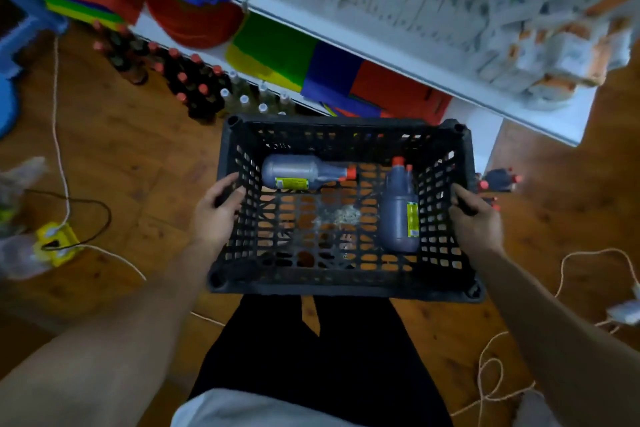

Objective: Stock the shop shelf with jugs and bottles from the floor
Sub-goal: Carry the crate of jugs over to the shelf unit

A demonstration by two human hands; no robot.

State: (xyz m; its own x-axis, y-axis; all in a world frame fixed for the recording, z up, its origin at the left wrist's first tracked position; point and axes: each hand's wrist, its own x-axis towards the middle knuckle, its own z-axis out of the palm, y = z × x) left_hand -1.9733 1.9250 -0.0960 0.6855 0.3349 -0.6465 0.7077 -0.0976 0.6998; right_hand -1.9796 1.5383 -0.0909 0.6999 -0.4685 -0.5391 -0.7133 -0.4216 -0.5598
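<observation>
Head view: a black crate of open lattice plastic is held between both hands in front of the person, over the wooden floor, which shows through its base.

The left hand grips the crate's left wall, fingers curled over the rim. The right hand grips the right wall in the same way. Both sets of fingers are grasping the crate.

Two items lie inside. A grey jug with a red cap and yellow label lies on its side along the far wall, cap pointing right. A second jug of the same kind lies against the right wall, cap pointing away from the person. The two are apart.

The white shelf stands just beyond the crate. It carries small boxes on an upper level and coloured sheets on a lower one.

On the floor at the shelf's foot stand dark bottles with red caps, and beside them clear bottles with white caps. More red-capped bottles stand right of the crate.

A yellow power strip lies on the floor to the left.
</observation>
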